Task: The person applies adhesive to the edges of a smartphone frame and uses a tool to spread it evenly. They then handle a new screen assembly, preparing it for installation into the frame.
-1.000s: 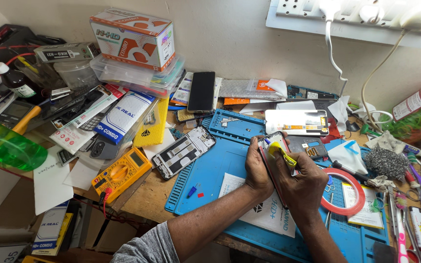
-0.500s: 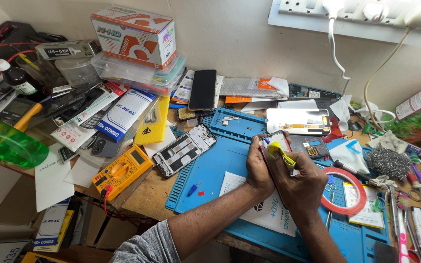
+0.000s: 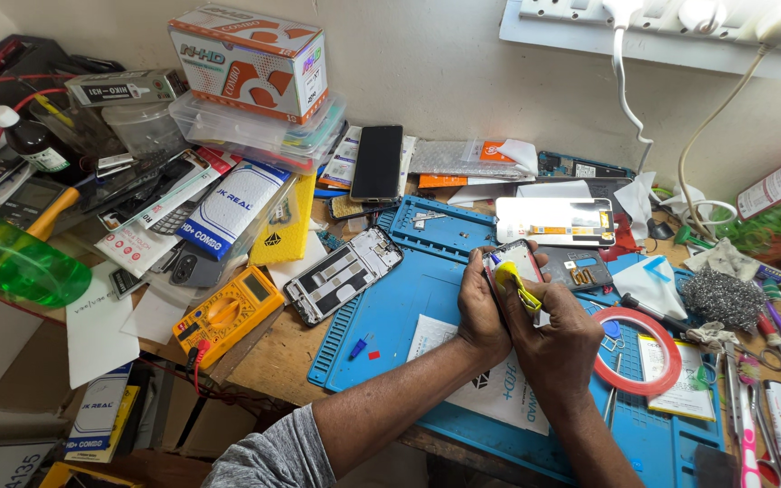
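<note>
Phone frame [image 3: 343, 286] lies left of hands, tape ring [image 3: 636, 351] right, seemingly on the mat [image 3: 390, 316].

Bright, even daylight-like light from upper right – wall [image 3: 427, 63] washed pale, socket strip [image 3: 671, 27] near blown out. Strong glare on white screen panel [image 3: 555, 221] and a sheen on green bottle [image 3: 11, 262]. Soft short shadows under left hand [image 3: 484, 307] and right hand [image 3: 555, 348] on blue mat [image 3: 390, 316]. Sharp centre; slight wide-angle stretch and softness at corners – under-bench area lower left dim.
</note>
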